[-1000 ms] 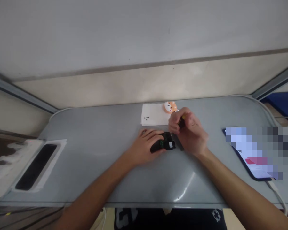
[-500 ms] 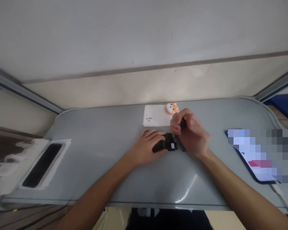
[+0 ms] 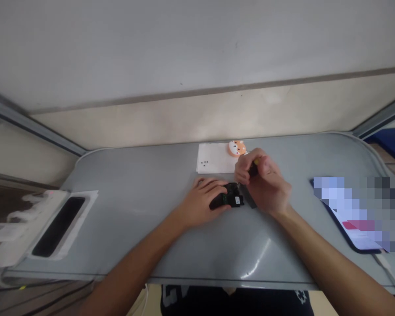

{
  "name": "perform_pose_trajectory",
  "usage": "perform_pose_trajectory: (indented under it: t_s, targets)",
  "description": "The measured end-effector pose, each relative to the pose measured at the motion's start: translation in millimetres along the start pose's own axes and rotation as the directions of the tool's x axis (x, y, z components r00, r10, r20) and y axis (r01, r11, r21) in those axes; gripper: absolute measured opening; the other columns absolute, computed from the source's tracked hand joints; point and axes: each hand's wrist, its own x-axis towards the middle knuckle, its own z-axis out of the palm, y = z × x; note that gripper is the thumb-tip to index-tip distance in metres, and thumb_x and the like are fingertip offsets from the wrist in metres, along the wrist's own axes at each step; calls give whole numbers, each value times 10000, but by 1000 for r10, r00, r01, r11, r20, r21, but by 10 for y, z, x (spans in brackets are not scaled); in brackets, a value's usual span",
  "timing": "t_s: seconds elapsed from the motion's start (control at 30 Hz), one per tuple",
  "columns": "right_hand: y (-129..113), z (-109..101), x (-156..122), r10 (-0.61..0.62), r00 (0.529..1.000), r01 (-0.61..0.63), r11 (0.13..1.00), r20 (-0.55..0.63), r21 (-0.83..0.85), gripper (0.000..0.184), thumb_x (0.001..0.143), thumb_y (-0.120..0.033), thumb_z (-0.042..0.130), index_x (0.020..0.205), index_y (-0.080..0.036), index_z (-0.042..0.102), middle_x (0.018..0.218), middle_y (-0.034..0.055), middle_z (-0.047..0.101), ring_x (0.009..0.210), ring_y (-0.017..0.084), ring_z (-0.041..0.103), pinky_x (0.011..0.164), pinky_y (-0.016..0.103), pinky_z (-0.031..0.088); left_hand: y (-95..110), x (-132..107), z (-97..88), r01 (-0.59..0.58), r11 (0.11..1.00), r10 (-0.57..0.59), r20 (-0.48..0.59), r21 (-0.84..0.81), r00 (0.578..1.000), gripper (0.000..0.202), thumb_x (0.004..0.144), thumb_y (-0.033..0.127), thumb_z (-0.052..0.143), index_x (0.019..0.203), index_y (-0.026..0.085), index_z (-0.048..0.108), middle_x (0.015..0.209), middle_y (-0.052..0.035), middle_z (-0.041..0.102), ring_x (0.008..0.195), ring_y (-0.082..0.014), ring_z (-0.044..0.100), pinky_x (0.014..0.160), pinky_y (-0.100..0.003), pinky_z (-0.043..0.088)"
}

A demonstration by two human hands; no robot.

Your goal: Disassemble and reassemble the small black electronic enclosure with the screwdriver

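A small black device (image 3: 233,197) with a white label and a bit of green circuit board lies on the grey table. My left hand (image 3: 206,197) is closed around its left side, fingers over the top and thumb along the near edge, pressing it to the table. Just right of it, my right hand (image 3: 263,182) is curled around a screwdriver (image 3: 254,169) with a dark and yellow handle. Most of the handle is hidden by the fingers; its thin shaft points down towards the device. A flat dark piece (image 3: 249,198) lies partly under my right hand.
Behind the hands, several tiny dark screws (image 3: 204,163) rest on white paper (image 3: 213,153), beside an orange-and-white animal-face case (image 3: 237,148). A black phone (image 3: 59,226) and a white power strip (image 3: 13,245) are at left. A lit tablet (image 3: 358,237) with a cable lies at right.
My right hand has shifted very slightly to the right, still around the screwdriver. The left hand and the device stay in place. More of my dark shirt shows below the table edge.
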Motion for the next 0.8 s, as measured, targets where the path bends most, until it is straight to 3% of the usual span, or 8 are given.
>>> perform_pose_trajectory:
  t_s: [0.17,0.37,0.8]
  targets:
    - [13,2,-4,18,1000,-18,1000,13,-1,303,1029,-429,528,858,-210,651,700,8,442,618,148,374,598,319,252,2,-3,-7,0,1000,-1,21,11,1000,284,976,459,681,1171,255,649,1418,-48,656,1289,-251,596,1141,-462,339]
    - [3,1,-6,6,1000,-6,1000,11,-9,300,1027,-419,530,838,-214,641,700,8,444,631,154,386,612,323,265,26,14,-27,30,1000,-31,35,3,999,492,968,507,676,1390,279,570,1432,-65,646,1342,-279,565,1169,-477,336]
    - [47,3,-1,39,997,-43,997,62,64,302,1029,-411,523,828,-203,610,683,3,444,625,150,385,606,321,253,20,12,-39,31,999,-31,60,-6,998,498,966,489,679,1397,270,556,1413,-53,661,1332,-266,566,1172,-451,336]
